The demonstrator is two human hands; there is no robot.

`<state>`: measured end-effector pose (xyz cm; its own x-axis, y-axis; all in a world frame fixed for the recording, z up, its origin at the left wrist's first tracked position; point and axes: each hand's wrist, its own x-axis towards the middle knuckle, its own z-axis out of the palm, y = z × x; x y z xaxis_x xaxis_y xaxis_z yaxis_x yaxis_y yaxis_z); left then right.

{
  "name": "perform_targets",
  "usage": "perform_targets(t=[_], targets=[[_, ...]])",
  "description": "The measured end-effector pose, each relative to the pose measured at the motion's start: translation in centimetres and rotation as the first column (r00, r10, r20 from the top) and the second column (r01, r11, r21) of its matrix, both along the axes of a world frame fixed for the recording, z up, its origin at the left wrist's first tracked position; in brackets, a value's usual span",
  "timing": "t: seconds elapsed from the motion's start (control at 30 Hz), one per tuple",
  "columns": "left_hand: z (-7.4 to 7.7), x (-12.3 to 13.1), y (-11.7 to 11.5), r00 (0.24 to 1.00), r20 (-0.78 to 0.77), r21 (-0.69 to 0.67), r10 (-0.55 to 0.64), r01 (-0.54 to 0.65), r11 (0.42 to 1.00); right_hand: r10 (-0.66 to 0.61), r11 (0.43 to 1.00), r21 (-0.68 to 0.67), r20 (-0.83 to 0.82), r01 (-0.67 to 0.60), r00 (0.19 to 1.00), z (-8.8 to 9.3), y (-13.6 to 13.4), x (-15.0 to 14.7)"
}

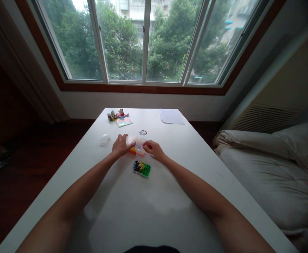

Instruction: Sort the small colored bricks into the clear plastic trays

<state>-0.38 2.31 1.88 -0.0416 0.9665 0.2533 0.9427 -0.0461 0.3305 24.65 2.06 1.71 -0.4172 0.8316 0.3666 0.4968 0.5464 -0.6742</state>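
Both hands meet over the middle of a white table [196, 168]. A translucent plastic piece [140, 143], perhaps a bag or a box lid, lies between them, above something flat and orange-yellow [134, 151]. My left hand [120, 145] is curved around the left side of these, thumb stretched to the right onto the plastic. With fingers curled, my right hand [154, 149] pinches the right side of the clear plastic. Closer to me is a small clear tray [142, 169] of tiny toy bricks in green, yellow, brown and blue.
Crumpled clear plastic [105, 140] lies left of my left hand. A small dark-rimmed ring [143, 133] is beyond my hands. At the far left are several small brick figures [113, 115] by a colourful booklet [124, 121]. White paper sheets [171, 116] lie far right.
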Motion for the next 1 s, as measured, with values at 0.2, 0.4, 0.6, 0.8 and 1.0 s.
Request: perform_targets(t=[0.2, 0.4, 0.6, 0.8, 1.0], targets=[[-0.8, 1.3, -1.0, 0.995, 0.068, 0.015, -0.078, 0.077, 0.997, -0.065, 0.979, -0.198, -0.096, 0.045, 0.993, -0.7, -0.3, 0.4], [-2.1, 1.5, -0.9, 0.963, 0.204, 0.014, -0.176, 0.177, 0.984, -0.286, 0.887, -0.425, -0.196, 0.182, 0.938, -1.8, 0.1, 0.6], [-2.1, 0.7, -2.0, 0.934, 0.243, 0.083, -0.261, 0.248, 0.965, -0.339, 0.777, -0.626, -0.333, 0.062, 0.88, -2.2, 0.5, 0.0], [-1.8, -1.2, -2.5, 0.948, 0.275, 0.087, -0.163, 0.144, 0.986, -0.284, 0.704, -0.699, -0.438, -0.125, 0.853, -1.5, 1.0, -1.6], [-1.7, -3.8, -1.8, 0.956, 0.268, 0.071, -0.122, 0.107, 0.992, -0.2, 0.647, -0.72, -0.477, -0.25, 0.856, -0.9, 2.4, -3.7]])
